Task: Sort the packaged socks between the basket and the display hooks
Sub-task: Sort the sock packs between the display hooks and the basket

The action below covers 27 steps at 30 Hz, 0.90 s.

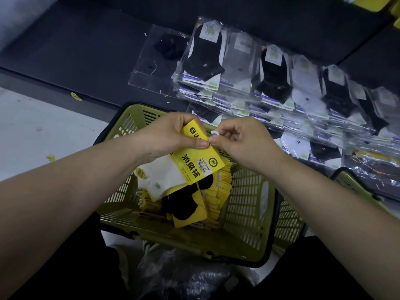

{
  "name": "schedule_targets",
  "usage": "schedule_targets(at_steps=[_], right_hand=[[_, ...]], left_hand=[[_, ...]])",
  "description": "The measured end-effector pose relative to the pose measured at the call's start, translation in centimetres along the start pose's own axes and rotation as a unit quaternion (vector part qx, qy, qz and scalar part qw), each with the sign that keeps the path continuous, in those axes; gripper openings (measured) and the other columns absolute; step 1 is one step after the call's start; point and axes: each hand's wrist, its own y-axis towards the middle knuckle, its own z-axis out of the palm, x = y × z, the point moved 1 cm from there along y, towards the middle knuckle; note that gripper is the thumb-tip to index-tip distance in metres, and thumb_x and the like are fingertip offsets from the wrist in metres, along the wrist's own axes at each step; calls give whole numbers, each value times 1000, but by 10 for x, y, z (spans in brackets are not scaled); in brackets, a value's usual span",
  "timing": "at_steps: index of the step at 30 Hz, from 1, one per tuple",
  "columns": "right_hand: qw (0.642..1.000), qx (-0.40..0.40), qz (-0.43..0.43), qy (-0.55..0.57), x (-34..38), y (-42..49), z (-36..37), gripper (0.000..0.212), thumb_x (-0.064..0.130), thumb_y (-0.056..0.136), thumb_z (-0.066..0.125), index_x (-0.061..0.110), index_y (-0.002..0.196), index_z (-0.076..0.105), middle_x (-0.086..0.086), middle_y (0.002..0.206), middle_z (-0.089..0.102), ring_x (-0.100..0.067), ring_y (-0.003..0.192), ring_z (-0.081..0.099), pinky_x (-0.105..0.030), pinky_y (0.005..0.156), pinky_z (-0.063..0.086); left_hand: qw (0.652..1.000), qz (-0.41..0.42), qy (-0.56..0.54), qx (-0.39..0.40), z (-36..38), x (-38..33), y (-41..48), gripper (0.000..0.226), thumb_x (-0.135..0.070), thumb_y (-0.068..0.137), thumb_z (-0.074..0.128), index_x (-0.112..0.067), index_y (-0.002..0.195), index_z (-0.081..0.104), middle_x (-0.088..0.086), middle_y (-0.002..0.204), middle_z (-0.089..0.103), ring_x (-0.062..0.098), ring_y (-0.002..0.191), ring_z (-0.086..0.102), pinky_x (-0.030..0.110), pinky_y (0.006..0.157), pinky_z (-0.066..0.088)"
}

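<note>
view: head, the only one
left hand [171,135]: fingers curled round the top of the sock pack [195,164], thumb pressed on the yellow card's front. Firm hold.
right hand [242,141]: thumb and forefinger closed in a pinch on the white hanger hook [215,132] at the card's top edge. Other fingers curled and idle.
pack location: held in the air over the green basket [270,213], above its far half. White sock hangs off the card to the lower left.
key relation: the hook sits at the pack's upper-right end, just beside my left thumb, thumbs touching. Long axis runs from the hook down and left to the sock toe. My right hand is the nearer one to the display, so I judge the hang goes that way.
basket stock [190,204]: more yellow-carded packs, black socks on top, stacked on edge along the middle. Right half of the basket floor is bare.
display: bagged socks [270,76], black, grey and white, in overlapping rows up and right of my hands. Their hooks are hidden behind the bags.
room: clear air between my hands and the display; near basket rim is well below the pack.
edges: second basket [355,185] on the right, plastic bag [177,276] by my knees.
risk: the hook is small and could slip out of the pinch.
</note>
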Motion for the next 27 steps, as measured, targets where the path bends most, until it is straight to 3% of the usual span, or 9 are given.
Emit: schedule_targets(at_steps=[3, 5, 7, 13, 19, 23, 27], right_hand=[[997, 65, 23, 24, 0, 7, -15, 13, 25, 80, 73, 19, 68, 69, 2, 58, 64, -3, 51, 55, -24, 58, 48], [993, 66, 25, 89, 0, 7, -21, 7, 19, 80, 73, 23, 74, 72, 1, 61, 68, -6, 57, 62, -21, 60, 54], [988, 30, 26, 146, 1, 8, -24, 12, 17, 82, 71, 27, 76, 71, 4, 67, 71, -6, 61, 65, -18, 62, 55], [982, -95, -19, 160, 21, 14, -24, 18, 14, 81, 73, 29, 71, 68, 11, 62, 66, -1, 59, 63, -18, 63, 53], [976, -141, -43, 157, 47, 14, -43, 18, 14, 80, 74, 27, 67, 71, 10, 61, 68, -4, 58, 63, -22, 60, 54], [975, -158, -53, 149, 62, 14, -49, 20, 15, 80, 73, 28, 64, 72, 6, 65, 70, -8, 61, 64, -28, 62, 53], [974, -167, -37, 146, 68, 10, -46, 27, 14, 82, 71, 30, 60, 69, 10, 62, 68, -4, 58, 63, -24, 59, 49]], left_hand=[[1000, 9, 8, 0, -1, -5, 1, 24, -20, 58, 76, -20, 79, 65, -6, 66, 70, 8, 64, 67, 21, 59, 56], [1000, 21, 9, -13, -2, -9, 3, 25, -21, 58, 77, -21, 79, 66, -7, 65, 68, 7, 63, 65, 21, 58, 56], [999, 32, 4, -28, -5, -13, 3, 23, -23, 56, 78, -25, 77, 67, -7, 65, 67, 8, 61, 64, 22, 57, 56], [996, 72, -16, -54, -7, -33, 0, 17, -26, 58, 77, -32, 73, 70, -5, 71, 70, 11, 66, 68, 23, 58, 56], [989, 114, -66, -70, -4, -58, -6, 12, -22, 67, 75, -30, 74, 68, -4, 74, 71, 12, 67, 68, 25, 56, 56], [983, 134, -83, -91, -3, -71, -12, 13, -28, 61, 76, -32, 72, 70, -4, 73, 69, 13, 67, 67, 28, 58, 57], [981, 129, -102, -101, -2, -75, -18, 15, -28, 58, 77, -31, 70, 71, -3, 69, 69, 11, 63, 68, 25, 53, 54]])
